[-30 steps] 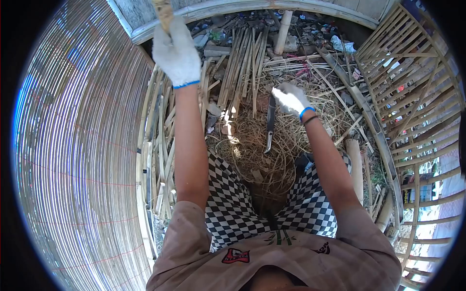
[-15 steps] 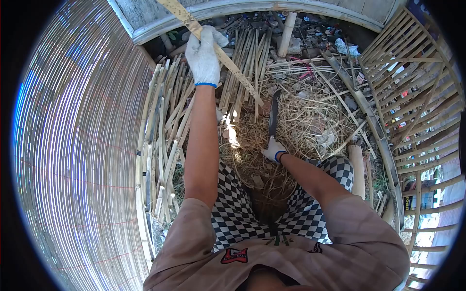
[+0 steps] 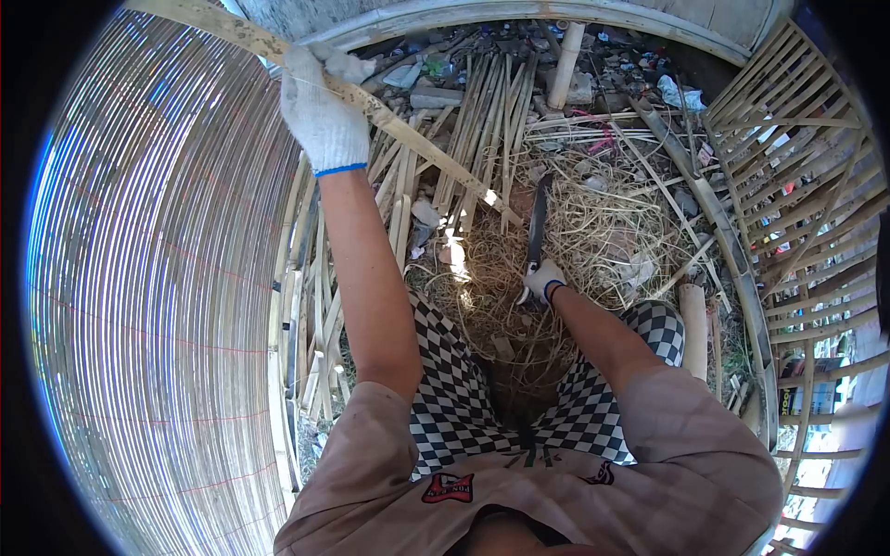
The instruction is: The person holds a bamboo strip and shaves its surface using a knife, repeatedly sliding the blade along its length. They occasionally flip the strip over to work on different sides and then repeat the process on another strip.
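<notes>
My left hand [image 3: 324,113], in a white glove with a blue cuff, is raised at the upper left and closed round a long flat bamboo strip [image 3: 422,146]. The strip slants from the top left down to the centre, its lower end close to the blade. Low between my knees, my right hand [image 3: 543,278], also gloved, grips a long dark-bladed knife [image 3: 538,222] by its handle. The blade points away from me, over a pile of thin bamboo shavings [image 3: 603,222].
Split bamboo strips [image 3: 482,111] lie beyond the shavings. A slatted bamboo screen [image 3: 167,278] stands at the left and a bamboo lattice [image 3: 807,185] at the right. A short bamboo post [image 3: 565,65] and a curved bamboo pole [image 3: 714,208] are near the debris.
My left hand has moved left and closer with the strip, which now lies at a flatter slant. The knife and my right hand appear slightly further right.
</notes>
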Available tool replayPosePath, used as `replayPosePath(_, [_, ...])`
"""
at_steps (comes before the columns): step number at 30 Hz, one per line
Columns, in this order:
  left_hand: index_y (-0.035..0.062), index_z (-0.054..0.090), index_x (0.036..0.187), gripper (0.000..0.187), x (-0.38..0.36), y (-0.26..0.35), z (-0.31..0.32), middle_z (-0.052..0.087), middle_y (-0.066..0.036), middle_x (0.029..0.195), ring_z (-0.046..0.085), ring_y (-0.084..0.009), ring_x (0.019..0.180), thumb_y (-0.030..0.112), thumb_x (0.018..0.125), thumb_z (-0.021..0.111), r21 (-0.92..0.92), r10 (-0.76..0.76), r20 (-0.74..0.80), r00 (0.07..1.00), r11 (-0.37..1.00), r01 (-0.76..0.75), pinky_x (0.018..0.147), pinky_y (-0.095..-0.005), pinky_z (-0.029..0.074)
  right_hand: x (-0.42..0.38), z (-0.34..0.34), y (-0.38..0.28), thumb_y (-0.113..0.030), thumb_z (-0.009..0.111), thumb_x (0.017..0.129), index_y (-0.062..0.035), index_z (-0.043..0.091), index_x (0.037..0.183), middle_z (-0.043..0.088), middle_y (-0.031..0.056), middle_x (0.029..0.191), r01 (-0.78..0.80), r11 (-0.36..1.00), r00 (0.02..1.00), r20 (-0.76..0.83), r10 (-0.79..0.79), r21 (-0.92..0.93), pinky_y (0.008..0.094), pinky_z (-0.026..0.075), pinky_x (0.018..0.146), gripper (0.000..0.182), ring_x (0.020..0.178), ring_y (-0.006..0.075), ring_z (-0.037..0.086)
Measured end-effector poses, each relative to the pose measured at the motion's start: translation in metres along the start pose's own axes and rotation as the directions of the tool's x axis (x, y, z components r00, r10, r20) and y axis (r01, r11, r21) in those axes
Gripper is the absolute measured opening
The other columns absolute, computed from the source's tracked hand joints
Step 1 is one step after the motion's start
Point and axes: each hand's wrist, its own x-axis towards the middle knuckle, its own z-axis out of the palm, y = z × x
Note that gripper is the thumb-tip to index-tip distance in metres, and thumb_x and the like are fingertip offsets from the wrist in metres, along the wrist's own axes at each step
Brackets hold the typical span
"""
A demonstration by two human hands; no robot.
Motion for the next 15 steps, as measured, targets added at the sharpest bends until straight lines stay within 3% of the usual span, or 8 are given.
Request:
replayPosePath(1, [0.0059,0.055,0.095,0.042,0.002,0.004,-0.005,0.049,-0.004,0.078,0.051,-0.0200,0.075,0.046,0.104,0.060,0.085,0.039,0.065,0.997,0.995,-0.045,0.074,-0.0410,0.050,0.002,-0.001,-0.001,-0.040,0.069,0.092,0.0041,0.056,0.135,0.066,0.0262,0.128,-0.022,0.999,0.998,-0.053,0.024,0.037,0.0438,0.053,0.098,0.063,0.120,0.0352,0.065])
replayPosePath(4, [0.0063,0.054,0.094,0.050,0.002,0.018,0.001,0.044,-0.002,0.076,0.048,-0.0209,0.074,0.055,0.100,0.061,0.041,0.096,0.027,0.995,0.994,-0.097,0.073,-0.0430,0.049,0.001,-0.005,-0.005,-0.044,0.065,0.093,0.0029,0.061,0.132,0.067,0.0255,0.127,-0.060,0.993,0.986,-0.152,0.075,0.098,0.0433,0.055,0.095,0.062,0.117,0.0347,0.068])
replayPosePath(7, [0.0079,0.057,0.090,0.052,0.000,0.019,-0.003,0.048,-0.004,0.071,0.047,-0.0230,0.068,0.059,0.101,0.057,-0.131,0.035,0.079,0.996,0.991,-0.025,0.064,-0.0439,0.045,0.003,-0.005,-0.003,-0.047,0.065,0.092,0.0026,0.062,0.131,0.070,0.0242,0.121,-0.064,0.996,0.985,-0.159,0.072,0.057,0.0432,0.056,0.092,0.063,0.111,0.0351,0.070])
replayPosePath(9, [0.0103,0.052,0.084,0.058,-0.005,0.016,0.002,0.042,-0.002,0.069,0.042,-0.0224,0.065,0.066,0.098,0.056,-0.104,-0.012,0.028,1.000,0.994,0.015,0.061,-0.0434,0.042,0.002,-0.004,-0.003,-0.045,0.069,0.091,0.0036,0.063,0.126,0.072,0.0238,0.112,-0.056,0.998,0.982,-0.176,0.062,0.043,0.0439,0.056,0.090,0.060,0.107,0.0358,0.071])
replayPosePath(11, [0.0147,0.039,0.071,0.065,-0.007,0.013,0.004,0.030,0.000,0.065,0.031,-0.0199,0.058,0.073,0.097,0.050,-0.086,-0.072,0.046,0.996,0.993,0.076,0.056,-0.0405,0.032,-0.002,0.009,-0.006,-0.040,0.071,0.090,0.0042,0.062,0.126,0.071,0.0243,0.115,-0.023,1.000,0.970,-0.240,0.024,0.007,0.0436,0.057,0.091,0.058,0.107,0.0359,0.071])
replayPosePath(15, [0.0157,0.034,0.064,0.069,-0.012,-0.001,0.001,0.024,0.002,0.060,0.023,-0.0180,0.053,0.075,0.098,0.045,-0.128,-0.170,0.082,0.982,0.975,0.180,0.055,-0.0376,0.025,-0.001,0.016,-0.008,-0.035,0.076,0.089,0.0056,0.059,0.126,0.069,0.0245,0.120,-0.022,0.999,0.959,-0.284,0.014,-0.025,0.0427,0.058,0.091,0.057,0.108,0.0358,0.070])
